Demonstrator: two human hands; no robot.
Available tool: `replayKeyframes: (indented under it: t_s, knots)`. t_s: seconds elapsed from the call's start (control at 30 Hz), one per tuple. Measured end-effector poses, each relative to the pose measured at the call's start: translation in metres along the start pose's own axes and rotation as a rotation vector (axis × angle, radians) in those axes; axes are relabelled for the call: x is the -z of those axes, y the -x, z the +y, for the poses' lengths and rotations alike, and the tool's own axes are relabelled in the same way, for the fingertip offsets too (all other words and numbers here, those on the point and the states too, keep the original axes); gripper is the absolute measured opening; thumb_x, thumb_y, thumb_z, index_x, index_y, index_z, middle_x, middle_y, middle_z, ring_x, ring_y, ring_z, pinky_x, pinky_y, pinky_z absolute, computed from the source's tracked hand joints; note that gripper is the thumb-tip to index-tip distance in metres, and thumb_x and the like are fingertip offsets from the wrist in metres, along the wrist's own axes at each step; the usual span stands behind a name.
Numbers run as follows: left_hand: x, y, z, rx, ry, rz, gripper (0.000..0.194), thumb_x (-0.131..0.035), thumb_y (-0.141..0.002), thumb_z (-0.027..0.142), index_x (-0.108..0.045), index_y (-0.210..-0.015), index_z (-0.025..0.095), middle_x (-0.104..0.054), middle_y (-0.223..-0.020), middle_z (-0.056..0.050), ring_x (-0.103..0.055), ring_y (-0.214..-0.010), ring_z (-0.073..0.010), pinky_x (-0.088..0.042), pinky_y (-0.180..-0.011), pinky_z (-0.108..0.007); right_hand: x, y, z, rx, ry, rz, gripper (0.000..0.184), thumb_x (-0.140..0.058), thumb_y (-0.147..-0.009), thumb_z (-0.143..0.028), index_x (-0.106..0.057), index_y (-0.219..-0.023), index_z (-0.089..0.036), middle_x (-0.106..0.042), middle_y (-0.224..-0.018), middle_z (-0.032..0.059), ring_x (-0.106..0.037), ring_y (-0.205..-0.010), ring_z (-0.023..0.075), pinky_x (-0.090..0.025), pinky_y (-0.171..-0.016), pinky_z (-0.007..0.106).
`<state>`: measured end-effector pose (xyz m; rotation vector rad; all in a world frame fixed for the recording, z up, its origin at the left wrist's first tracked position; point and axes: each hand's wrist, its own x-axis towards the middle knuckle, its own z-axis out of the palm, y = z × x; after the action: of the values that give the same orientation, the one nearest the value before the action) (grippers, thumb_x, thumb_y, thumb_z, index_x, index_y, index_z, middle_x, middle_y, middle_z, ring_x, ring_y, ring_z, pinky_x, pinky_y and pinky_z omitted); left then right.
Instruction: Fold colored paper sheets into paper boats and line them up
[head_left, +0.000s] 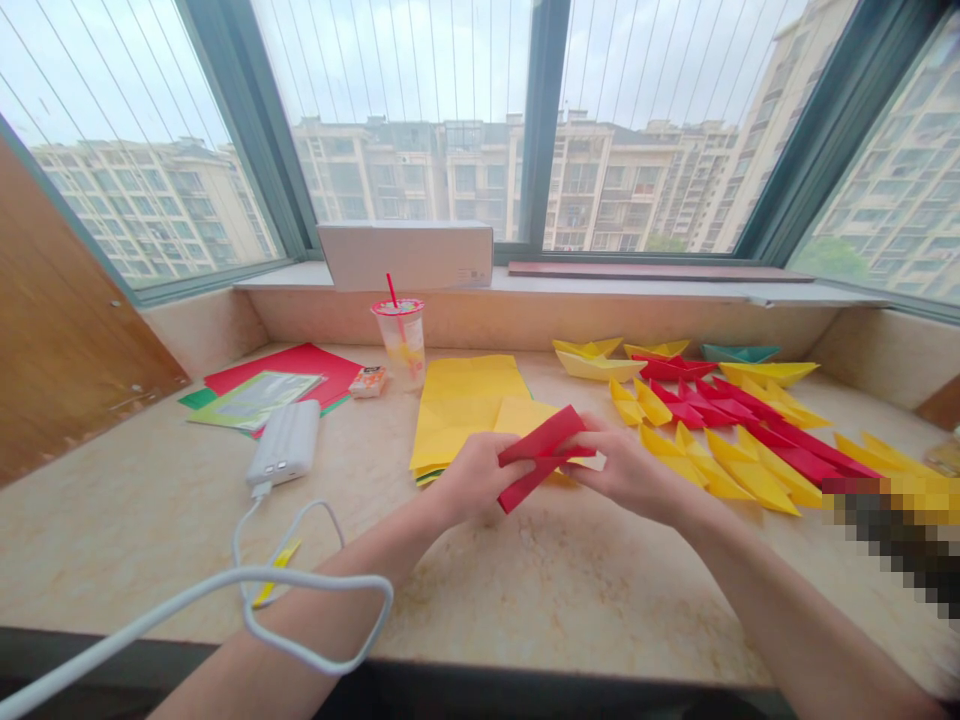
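Both of my hands hold a folded red paper (541, 455) just above the stone counter (525, 590). My left hand (474, 478) pinches its left end, fingers closed round the fold. My right hand (628, 472) grips the right end, fingers closed too. Right behind the hands lies a stack of yellow paper sheets (465, 405).
Several folded red and yellow paper boats (720, 420) lie in rows at the right. A drink cup with a red straw (400, 340), a white power bank (286, 442) with its white cable (300, 580), red and green sheets (285, 385) and a white box (409, 255) stand left and behind.
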<state>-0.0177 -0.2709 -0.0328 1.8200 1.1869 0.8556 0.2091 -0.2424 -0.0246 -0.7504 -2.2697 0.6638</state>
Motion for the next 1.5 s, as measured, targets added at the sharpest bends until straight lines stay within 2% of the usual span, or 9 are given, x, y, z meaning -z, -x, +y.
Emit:
replayKeyframes:
  t_s: [0.27, 0.53, 0.7, 0.87, 1.1, 1.17, 1.3, 1.4, 1.5]
  knots:
    - [0.001, 0.001, 0.000, -0.070, -0.095, -0.009, 0.028, -0.059, -0.086, 0.035, -0.076, -0.094, 0.013, -0.071, -0.083, -0.002, -0.063, -0.078, -0.0201, -0.045, -0.069, -0.026, 0.001, 0.001, -0.007, -0.024, -0.064, -0.027, 0.016, -0.064, -0.090, -0.034, -0.078, -0.096, -0.029, -0.070, -0.104, 0.0052, -0.065, -0.098, 0.0245, -0.055, -0.090, 0.042]
    - [0.002, -0.001, 0.000, 0.006, 0.018, 0.041, 0.025, -0.065, -0.081, 0.031, -0.076, -0.096, 0.014, -0.072, -0.084, -0.003, -0.064, -0.078, -0.0205, -0.047, -0.068, -0.026, 0.003, 0.000, -0.010, -0.053, -0.092, -0.036, 0.018, -0.063, -0.091, -0.035, -0.077, -0.102, -0.032, -0.070, -0.108, 0.0040, -0.064, -0.101, 0.0241, -0.053, -0.091, 0.041]
    - [0.006, -0.002, 0.000, 0.043, 0.139, -0.021, 0.030, -0.067, -0.080, 0.032, -0.075, -0.102, 0.014, -0.074, -0.090, -0.004, -0.066, -0.080, -0.0211, -0.047, -0.070, -0.028, 0.008, 0.000, -0.015, -0.074, -0.090, -0.052, 0.024, -0.057, -0.094, -0.042, -0.075, -0.107, -0.032, -0.066, -0.118, 0.0050, -0.061, -0.111, 0.0261, -0.049, -0.099, 0.045]
    - [0.010, 0.000, 0.002, 0.136, 0.160, -0.111, 0.033, -0.073, -0.076, 0.036, -0.075, -0.099, 0.013, -0.073, -0.083, -0.004, -0.064, -0.071, -0.0192, -0.044, -0.062, -0.026, 0.011, -0.002, -0.013, -0.067, -0.162, 0.036, 0.046, -0.039, -0.100, -0.050, -0.079, -0.095, -0.027, -0.065, -0.121, 0.0074, -0.059, -0.116, 0.0267, -0.046, -0.104, 0.046]
    - [0.007, 0.000, 0.000, 0.087, 0.252, -0.153, 0.035, -0.075, -0.076, 0.034, -0.070, -0.103, 0.013, -0.073, -0.091, -0.005, -0.063, -0.074, -0.0167, -0.044, -0.065, -0.024, 0.010, 0.001, -0.010, -0.187, -0.190, 0.107, 0.021, -0.057, -0.092, -0.033, -0.075, -0.097, -0.024, -0.060, -0.130, 0.0086, -0.055, -0.123, 0.0277, -0.049, -0.099, 0.044]
    - [0.008, 0.001, 0.001, 0.095, 0.282, -0.168, 0.035, -0.075, -0.076, 0.034, -0.069, -0.104, 0.013, -0.072, -0.093, -0.005, -0.063, -0.076, -0.0161, -0.045, -0.067, -0.024, 0.009, 0.002, -0.008, -0.193, -0.218, 0.134, 0.018, -0.058, -0.089, -0.027, -0.070, -0.101, -0.024, -0.060, -0.129, 0.0081, -0.059, -0.117, 0.0257, -0.052, -0.094, 0.042]
    - [0.011, 0.003, 0.006, 0.149, 0.302, -0.229, 0.038, -0.076, -0.076, 0.035, -0.066, -0.106, 0.014, -0.071, -0.092, -0.004, -0.062, -0.075, -0.0150, -0.044, -0.065, -0.023, 0.007, 0.003, -0.003, -0.194, -0.259, 0.153, 0.036, -0.059, -0.085, -0.019, -0.057, -0.120, -0.026, -0.062, -0.126, 0.0081, -0.064, -0.100, 0.0210, -0.054, -0.086, 0.040]
    - [0.014, 0.005, 0.009, 0.157, 0.299, -0.286, 0.039, -0.077, -0.075, 0.036, -0.065, -0.104, 0.014, -0.069, -0.089, -0.003, -0.061, -0.073, -0.0140, -0.042, -0.062, -0.022, 0.009, 0.003, -0.004, -0.195, -0.253, 0.108, 0.045, -0.060, -0.084, -0.018, -0.053, -0.128, -0.027, -0.062, -0.127, 0.0083, -0.064, -0.101, 0.0211, -0.054, -0.086, 0.040]
    - [0.015, 0.006, 0.010, 0.139, 0.315, -0.346, 0.039, -0.078, -0.074, 0.038, -0.066, -0.103, 0.014, -0.067, -0.090, -0.002, -0.059, -0.074, -0.0132, -0.041, -0.061, -0.021, 0.012, 0.004, -0.007, -0.177, -0.212, -0.027, 0.024, -0.064, -0.085, -0.024, -0.067, -0.109, -0.024, -0.064, -0.123, 0.0084, -0.062, -0.109, 0.0240, -0.052, -0.092, 0.040]
